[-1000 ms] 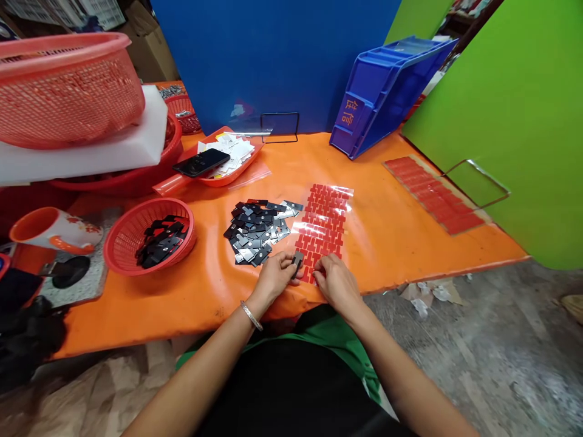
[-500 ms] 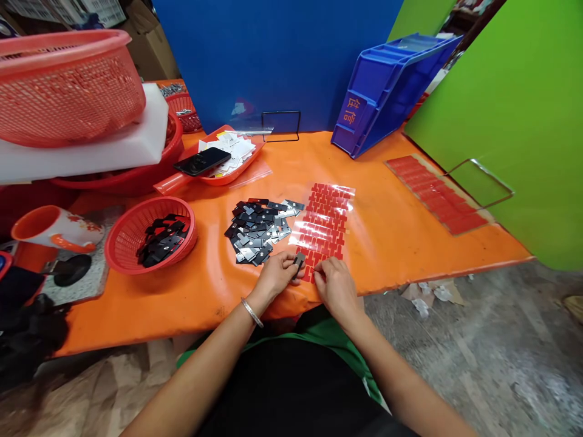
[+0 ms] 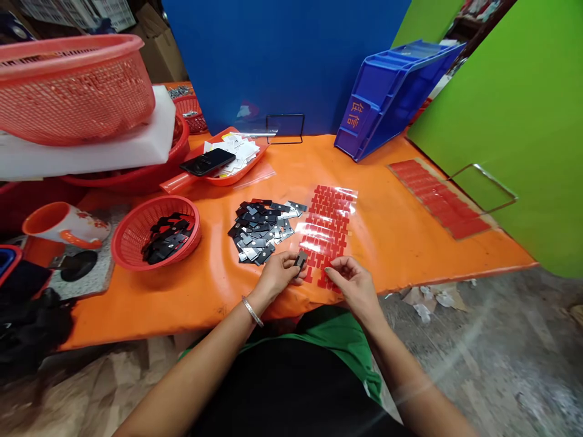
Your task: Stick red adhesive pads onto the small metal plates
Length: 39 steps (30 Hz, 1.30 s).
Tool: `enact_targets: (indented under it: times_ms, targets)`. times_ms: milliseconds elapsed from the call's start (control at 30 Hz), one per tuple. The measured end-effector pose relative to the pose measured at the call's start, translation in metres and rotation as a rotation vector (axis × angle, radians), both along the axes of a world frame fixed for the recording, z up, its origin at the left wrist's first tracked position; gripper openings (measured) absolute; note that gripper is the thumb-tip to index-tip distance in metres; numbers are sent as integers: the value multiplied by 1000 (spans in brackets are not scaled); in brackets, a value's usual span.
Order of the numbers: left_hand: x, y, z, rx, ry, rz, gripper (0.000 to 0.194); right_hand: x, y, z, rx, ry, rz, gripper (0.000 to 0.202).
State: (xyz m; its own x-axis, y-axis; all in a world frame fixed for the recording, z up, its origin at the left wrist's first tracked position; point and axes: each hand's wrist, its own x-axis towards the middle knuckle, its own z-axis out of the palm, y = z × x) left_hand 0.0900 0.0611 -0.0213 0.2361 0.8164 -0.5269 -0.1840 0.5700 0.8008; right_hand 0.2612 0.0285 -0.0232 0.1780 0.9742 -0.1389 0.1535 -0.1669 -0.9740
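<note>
My left hand (image 3: 281,273) is closed around a small dark metal plate (image 3: 300,260), held between thumb and fingers near the table's front edge. Just to its right lies a clear sheet of red T-shaped stickers (image 3: 328,212). My right hand (image 3: 356,284) is over the sheet's lower end, thumb and index finger brought together in a pinch. Red shows around those fingertips, but whatever they grip cannot be made out. Beyond my left hand is a loose pile of black and silvery plates (image 3: 259,227).
Left of the pile, a red basket (image 3: 122,240) contains more dark plates. Behind it, a phone (image 3: 208,161) rests on a red scoop (image 3: 175,183) of paper slips. A mug (image 3: 64,223) lies tilted at left. A blue crate (image 3: 373,91) and another red sheet (image 3: 439,197) are at right.
My right hand has shifted a little to the right along the sheet's lower end, its fingers lifting slightly. My left hand still holds the plate. The whole view has shifted slightly.
</note>
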Motion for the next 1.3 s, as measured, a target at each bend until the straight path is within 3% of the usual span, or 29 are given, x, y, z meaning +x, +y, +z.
enact_targets:
  times_ms: [167,367,767,1300]
  targets:
    - [-7,-12,9,-86,-99,5,29,-26,-6,3,59,51,4,29]
    - [-12,-16,5,-122,-130,-22,29,-46,-9,-6,26,82,24,24]
    - [-15,-15,-5,-115,-171,-77,27,-49,-7,-10,26,87,47,19]
    - [-16,-15,-7,-109,-166,-87,27,-48,-7,-14,46,47,57,15]
